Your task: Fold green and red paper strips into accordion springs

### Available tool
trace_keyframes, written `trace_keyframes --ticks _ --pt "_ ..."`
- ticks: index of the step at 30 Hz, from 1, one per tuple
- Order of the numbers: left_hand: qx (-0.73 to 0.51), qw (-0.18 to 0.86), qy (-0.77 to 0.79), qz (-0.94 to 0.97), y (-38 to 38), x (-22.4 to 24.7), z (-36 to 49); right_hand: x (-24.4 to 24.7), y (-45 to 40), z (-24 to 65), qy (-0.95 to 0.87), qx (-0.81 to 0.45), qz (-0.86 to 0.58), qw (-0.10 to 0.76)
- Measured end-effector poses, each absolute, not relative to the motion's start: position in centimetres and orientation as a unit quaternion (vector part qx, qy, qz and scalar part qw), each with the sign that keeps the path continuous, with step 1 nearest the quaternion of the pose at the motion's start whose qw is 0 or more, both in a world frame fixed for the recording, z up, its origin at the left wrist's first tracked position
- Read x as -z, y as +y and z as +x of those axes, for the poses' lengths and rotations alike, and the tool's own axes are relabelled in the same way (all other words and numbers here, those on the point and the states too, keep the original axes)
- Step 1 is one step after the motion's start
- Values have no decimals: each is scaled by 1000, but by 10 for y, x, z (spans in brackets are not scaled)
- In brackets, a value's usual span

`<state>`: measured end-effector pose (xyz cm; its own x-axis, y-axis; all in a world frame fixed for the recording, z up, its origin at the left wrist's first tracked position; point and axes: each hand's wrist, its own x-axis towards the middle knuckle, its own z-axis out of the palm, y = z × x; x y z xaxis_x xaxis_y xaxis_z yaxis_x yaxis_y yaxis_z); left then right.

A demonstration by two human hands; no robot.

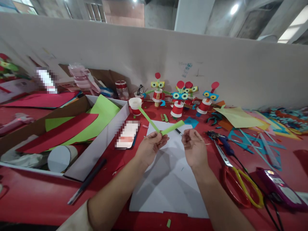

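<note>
Over a white paper sheet (169, 173), my left hand (151, 144) pinches two bright green paper strips (172, 127) where they meet in a V. One strip runs up to the left, the other up to the right. My right hand (195, 146) is beside them, apart from the strips, with its fingers curled together. A dark, thin pen-like piece (178, 131) reaches toward those fingertips; whether they grip it or it lies on the sheet I cannot tell.
Left: a white box (103, 138) of coloured paper, a phone (127, 134), a black pen (88, 181). Behind: a paper cup (135, 105) and several paper-cup robot figures (178, 109). Right: scissors (226, 158), a glue gun (222, 142) with cord, a purple device (281, 189), paper scraps (243, 117).
</note>
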<state>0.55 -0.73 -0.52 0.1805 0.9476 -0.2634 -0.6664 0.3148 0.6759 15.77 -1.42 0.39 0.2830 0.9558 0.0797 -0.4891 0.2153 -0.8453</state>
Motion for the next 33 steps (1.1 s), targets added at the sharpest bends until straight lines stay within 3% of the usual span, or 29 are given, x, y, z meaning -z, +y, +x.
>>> trace_keyframes --ticks 4,7,17,25,28,33 --pt "-539 759 323 171 -7 5 5 3 -24 143 -513 -468 -394 602" --pt "-517 773 314 193 -9 7 7 7 -29 135 -562 -467 -391 560" --pt "-513 750 296 293 -14 10 14 10 -29 132 -507 -488 -380 601" --pt "-535 616 351 459 -25 -2 18 17 -25 135 -462 -483 -397 629" --pt "-523 674 327 406 -23 -2 17 14 -24 135 -469 -467 -410 627" --pt "-466 844 215 154 -13 0 8 6 -22 138 -364 -512 -394 671"
